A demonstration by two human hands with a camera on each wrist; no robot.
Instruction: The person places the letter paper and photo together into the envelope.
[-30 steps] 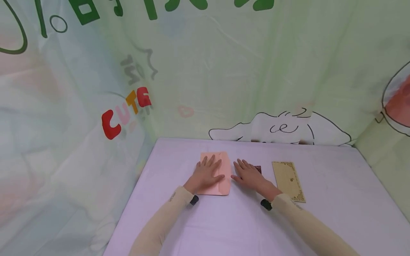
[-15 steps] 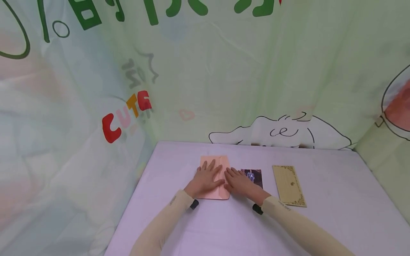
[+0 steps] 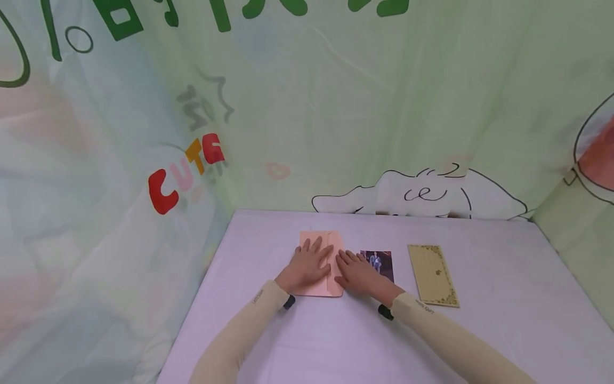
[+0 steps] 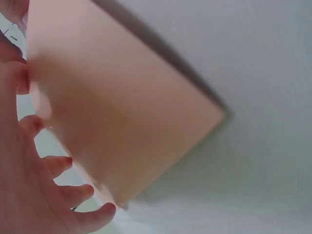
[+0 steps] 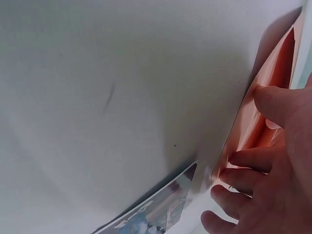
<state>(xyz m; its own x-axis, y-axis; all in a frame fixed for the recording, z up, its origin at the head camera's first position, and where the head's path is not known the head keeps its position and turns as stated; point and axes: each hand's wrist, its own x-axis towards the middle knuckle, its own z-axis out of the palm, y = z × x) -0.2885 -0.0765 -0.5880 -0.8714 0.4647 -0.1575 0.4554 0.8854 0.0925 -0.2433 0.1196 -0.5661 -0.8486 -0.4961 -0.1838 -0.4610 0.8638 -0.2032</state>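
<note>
A salmon-pink envelope (image 3: 318,290) lies on the purple-covered table, its long flap along the right side. My left hand (image 3: 307,264) rests on the envelope's body with the fingers spread. With its fingertips, my right hand (image 3: 360,274) touches the flap; in the right wrist view a gap shows between the flap (image 5: 246,122) and the envelope's body. The left wrist view shows a plain corner of the envelope (image 4: 131,112) beyond the left fingers. Just right of the envelope lies a photo (image 3: 384,261) of a person in blue, partly covered by the right hand.
A thin wooden plate (image 3: 434,274) with a dark ornamental border lies to the right of the photo. The purple tablecloth (image 3: 326,341) runs back to a printed cloth curtain (image 3: 307,117), with another side of it along the left.
My right hand has moved left, from beside the envelope onto its flap, which uncovers most of the photo. The left hand stays in place on the envelope.
</note>
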